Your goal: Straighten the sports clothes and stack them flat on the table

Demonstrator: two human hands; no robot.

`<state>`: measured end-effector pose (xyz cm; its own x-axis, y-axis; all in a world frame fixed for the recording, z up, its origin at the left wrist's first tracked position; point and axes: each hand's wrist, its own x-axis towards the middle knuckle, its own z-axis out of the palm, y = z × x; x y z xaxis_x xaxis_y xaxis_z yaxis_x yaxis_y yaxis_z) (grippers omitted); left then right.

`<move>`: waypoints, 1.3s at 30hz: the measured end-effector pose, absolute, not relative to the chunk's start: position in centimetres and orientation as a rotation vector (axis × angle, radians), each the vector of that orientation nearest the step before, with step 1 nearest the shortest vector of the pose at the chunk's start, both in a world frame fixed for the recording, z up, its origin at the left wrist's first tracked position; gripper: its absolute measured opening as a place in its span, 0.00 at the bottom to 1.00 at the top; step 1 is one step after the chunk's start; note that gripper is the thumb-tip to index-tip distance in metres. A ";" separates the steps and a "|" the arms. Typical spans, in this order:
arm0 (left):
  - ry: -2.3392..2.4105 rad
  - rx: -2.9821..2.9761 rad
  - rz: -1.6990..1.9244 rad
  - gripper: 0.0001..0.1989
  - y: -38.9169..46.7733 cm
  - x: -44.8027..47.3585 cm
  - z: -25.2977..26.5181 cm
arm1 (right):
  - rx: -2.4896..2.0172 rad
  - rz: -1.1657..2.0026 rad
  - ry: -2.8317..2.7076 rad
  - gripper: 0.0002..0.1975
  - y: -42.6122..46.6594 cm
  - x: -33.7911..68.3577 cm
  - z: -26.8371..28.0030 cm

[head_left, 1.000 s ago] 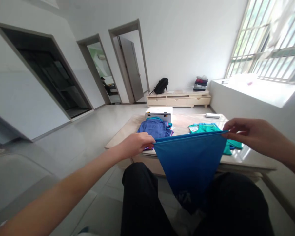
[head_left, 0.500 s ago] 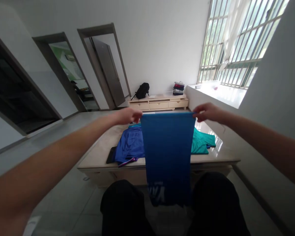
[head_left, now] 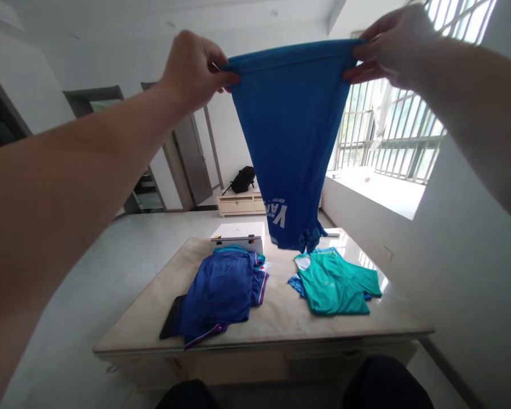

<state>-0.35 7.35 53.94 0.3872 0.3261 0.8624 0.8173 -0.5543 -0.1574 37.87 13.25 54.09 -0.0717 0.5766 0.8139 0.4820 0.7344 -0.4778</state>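
A blue shirt (head_left: pixel 292 125) with white lettering upside down near its lower end hangs stretched in the air above the table. My left hand (head_left: pixel 198 68) pinches its upper left corner, and my right hand (head_left: pixel 394 48) grips the upper right corner. The lower end is bunched on its right side. Below, to the left, dark blue clothes (head_left: pixel 221 292) lie on the marble-topped table (head_left: pixel 276 318), partly over a flat black object (head_left: pixel 170 321). A green shirt (head_left: pixel 338 281) is spread on the right, over a blue patterned cloth.
A white box (head_left: pixel 238 234) stands at the table's back. Behind is a low cabinet (head_left: pixel 241 205) bearing a black backpack (head_left: pixel 243 180). A wall with a window ledge (head_left: pixel 378 190) runs along the right. My knees are at the table's front edge.
Both hands have risen, lifting the blue shirt from near the table to well above it. The view has tilted up, and the clothes behind the shirt now show more fully.
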 end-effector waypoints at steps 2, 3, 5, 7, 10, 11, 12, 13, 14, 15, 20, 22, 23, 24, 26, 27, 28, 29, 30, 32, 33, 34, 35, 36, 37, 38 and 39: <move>-0.869 -2.124 -1.084 0.25 6.1 -0.6 51.2 | -0.854 0.177 -1.626 0.17 10.7 37.8 50.7; -0.829 -2.150 -1.066 0.25 5.4 -0.7 49.2 | -0.866 0.225 -1.600 0.15 9.4 37.9 48.4; -0.779 -2.225 -1.047 0.22 3.9 -1.1 43.8 | -0.897 0.304 -1.645 0.12 6.7 38.4 42.4; -0.746 -2.352 -1.039 0.17 2.0 -1.4 36.7 | -0.967 0.369 -1.677 0.11 3.8 39.4 35.1; -0.724 -2.503 -0.911 0.11 -2.1 -1.4 24.5 | -1.161 0.531 -1.909 0.14 -0.8 40.9 22.3; -0.750 -2.539 -0.836 0.10 -3.8 -1.3 20.4 | -1.206 0.650 -1.948 0.15 -2.5 41.2 18.0; -0.794 -2.578 -0.806 0.10 -5.5 -1.2 16.5 | -1.243 0.761 -1.937 0.16 -4.2 41.3 13.9; -0.829 -2.633 -0.792 0.10 -7.2 -1.1 13.0 | -1.260 0.875 -1.890 0.16 -5.8 41.3 10.1; -0.849 -2.679 -0.819 0.11 -8.7 -1.0 9.9 | -1.280 0.986 -1.859 0.15 -7.3 41.2 6.7; -0.901 -2.735 -0.830 0.11 -10.1 -1.0 7.2 | -1.304 1.082 -1.852 0.15 -8.7 41.1 3.9; -1.196 -3.012 -0.838 0.18 -11.1 -1.9 1.3 | -1.331 1.386 -1.815 0.13 -10.5 40.8 -1.5; -1.381 -3.064 -0.837 0.18 -8.3 -2.2 1.4 | -1.315 1.448 -1.760 0.16 -8.2 40.7 -1.1; -1.484 -3.070 -0.834 0.17 -6.2 -2.2 1.7 | -1.309 1.453 -1.722 0.18 -6.3 40.6 -0.8; -1.581 -3.061 -0.833 0.16 -3.8 -2.2 2.1 | -1.304 1.440 -1.681 0.20 -3.9 40.3 -0.3; -1.743 -2.992 -0.842 0.14 1.8 -2.0 3.1 | -1.314 1.346 -1.602 0.23 1.9 39.2 0.8; -1.810 -2.926 -0.848 0.13 4.8 -1.8 3.7 | -1.330 1.283 -1.570 0.24 5.1 38.4 1.3; -1.877 -2.835 -0.851 0.13 7.8 -1.6 4.2 | -1.356 1.202 -1.529 0.25 8.3 37.6 1.7; -1.956 -2.714 -0.854 0.12 10.7 -1.3 4.5 | -1.373 1.146 -1.503 0.24 11.4 36.7 2.0; -2.014 -2.620 -0.864 0.13 13.2 -1.0 4.7 | -1.385 1.099 -1.487 0.23 14.2 35.8 2.2; -2.109 -2.448 -0.891 0.15 16.7 -0.2 4.2 | -1.418 0.992 -1.474 0.22 18.1 34.2 1.7; -2.141 -2.385 -0.903 0.17 17.5 0.3 3.5 | -1.436 0.931 -1.474 0.23 19.0 33.5 1.0; -2.164 -2.338 -0.907 0.18 17.4 0.9 2.3 | -1.454 0.868 -1.478 0.24 19.0 32.9 0.0; -2.175 -2.316 -0.900 0.18 16.5 1.6 0.9 | -1.468 0.811 -1.491 0.24 18.2 32.3 -1.3; -2.175 -2.322 -0.881 0.18 14.9 2.3 -1.0 | -1.476 0.767 -1.517 0.23 16.6 31.8 -2.8; -2.157 -2.369 -0.847 0.17 12.8 2.9 -3.0 | -1.478 0.738 -1.555 0.21 14.6 31.3 -4.6; -2.131 -2.433 -0.801 0.14 10.3 3.4 -5.2 | -1.471 0.733 -1.613 0.18 12.2 30.8 -6.3; -2.102 -2.501 -0.749 0.12 7.7 3.8 -7.4 | -1.462 0.742 -1.679 0.15 9.7 30.3 -8.0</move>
